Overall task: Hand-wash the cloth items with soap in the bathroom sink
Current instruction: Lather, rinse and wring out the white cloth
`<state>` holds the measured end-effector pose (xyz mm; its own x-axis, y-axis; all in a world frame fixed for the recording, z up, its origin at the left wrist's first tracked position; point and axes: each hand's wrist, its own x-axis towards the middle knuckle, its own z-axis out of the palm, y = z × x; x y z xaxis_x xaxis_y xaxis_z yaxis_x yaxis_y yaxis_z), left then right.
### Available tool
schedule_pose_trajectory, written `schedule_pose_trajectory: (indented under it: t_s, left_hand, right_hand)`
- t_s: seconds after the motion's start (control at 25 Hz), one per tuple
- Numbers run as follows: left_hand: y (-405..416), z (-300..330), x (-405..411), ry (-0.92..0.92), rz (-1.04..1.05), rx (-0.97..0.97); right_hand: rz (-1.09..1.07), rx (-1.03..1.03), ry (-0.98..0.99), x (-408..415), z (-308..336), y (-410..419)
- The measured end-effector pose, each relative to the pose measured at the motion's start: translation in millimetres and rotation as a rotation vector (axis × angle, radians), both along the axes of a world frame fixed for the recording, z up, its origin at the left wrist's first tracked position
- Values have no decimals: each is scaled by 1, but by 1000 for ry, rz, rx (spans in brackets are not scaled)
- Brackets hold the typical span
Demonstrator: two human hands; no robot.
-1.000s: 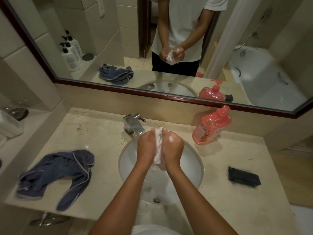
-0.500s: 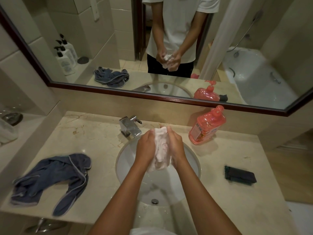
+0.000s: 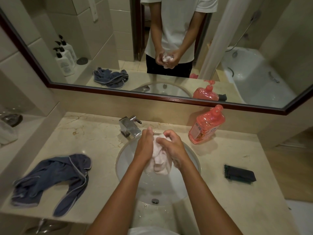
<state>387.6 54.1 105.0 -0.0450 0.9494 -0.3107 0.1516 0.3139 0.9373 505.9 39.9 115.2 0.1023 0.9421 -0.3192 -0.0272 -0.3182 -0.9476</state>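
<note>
A wet, pale pink cloth (image 3: 158, 164) is bunched between my two hands above the white sink basin (image 3: 192, 160). My left hand (image 3: 145, 146) holds its left side, fingers reaching up toward the faucet. My right hand (image 3: 172, 146) grips the top of the cloth with curled fingers. The lower folds hang loose over the basin. A pink soap pump bottle (image 3: 207, 125) stands on the counter right of the sink. A crumpled blue-grey garment (image 3: 52, 181) lies on the counter at left. A small dark folded cloth (image 3: 239, 174) lies at right.
A chrome faucet (image 3: 130, 127) stands behind the basin, its drain (image 3: 155, 200) at the front. A wall mirror (image 3: 169, 48) reflects the person, white pump bottles and a bathtub. A side ledge at left holds a plastic-wrapped item (image 3: 7, 131).
The cloth has spread downward between my hands, more of it hanging over the basin. My right hand has shifted on top of it and curled round it.
</note>
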Motion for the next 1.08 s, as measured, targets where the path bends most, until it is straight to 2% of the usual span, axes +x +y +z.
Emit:
schedule_pose_trajectory:
  t_s: [0.08, 0.28, 0.4, 0.44, 0.56, 0.68, 0.76, 0.92, 1.0, 1.08]
  left_hand:
    - [2, -4, -1, 0, -24, 10]
    - [1, -8, 4, -130, -86, 57]
    - [-3, -14, 1, -274, -68, -62]
    - [-6, -17, 0, -322, -66, -122]
    - [-6, -22, 0, -443, 44, -131]
    - [3, -21, -3, -571, 168, -65]
    - [7, -17, -4, -578, 240, -71]
    - [13, -12, -2, -455, 302, -50]
    - [10, -7, 1, -381, 262, 6]
    - [5, -3, 4, -299, 228, 53]
  right_hand:
    - [-151, -10, 126, 2, -1, 3]
    - [-423, -2, 549, 9, -7, 6]
    - [-507, 23, 763, 12, -11, 10]
    - [-517, 37, 780, 13, -13, 12]
    - [-479, 29, 654, 18, -12, 13]
    - [-299, 16, 321, 21, -7, 9]
    - [-187, 19, 178, 21, -6, 6]
    - [-17, -32, 110, 10, -1, 0]
    - [-74, -57, 140, 3, -2, -1]
    - [-241, -28, 187, 0, -6, 1]
